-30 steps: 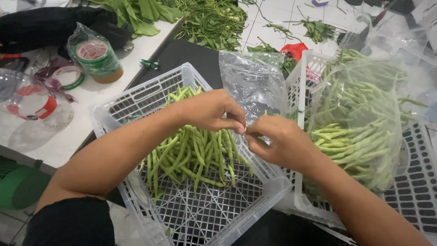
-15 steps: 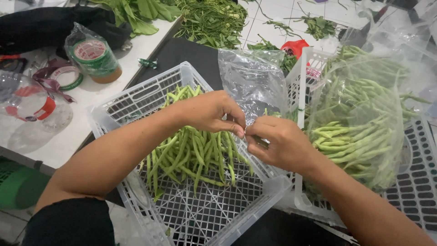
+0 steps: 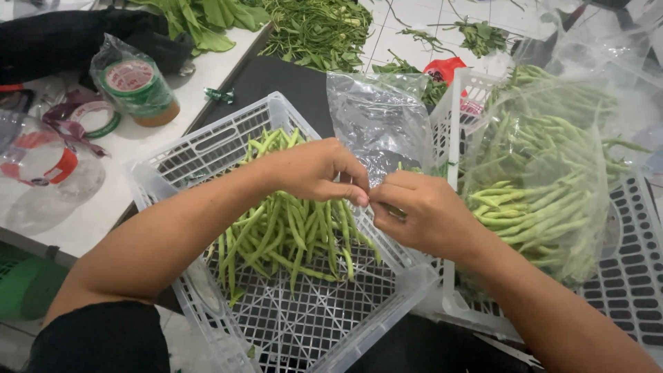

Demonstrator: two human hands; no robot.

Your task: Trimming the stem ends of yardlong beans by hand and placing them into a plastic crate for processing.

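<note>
My left hand and my right hand meet above a white plastic crate, fingertips pinched together on the lower edge of a small clear plastic bag that stands up behind them. Inside the crate lies a loose bundle of green beans, just under my left hand. Whether anything is inside the small bag is hidden by my fingers.
A big clear bag full of green beans sits in a second white crate at the right. Rolls of tape in plastic lie on the white table at the left. Leafy greens are spread at the back.
Both hands stay pinched on the bag's edge; they have barely shifted. The beans and crates have not moved.
</note>
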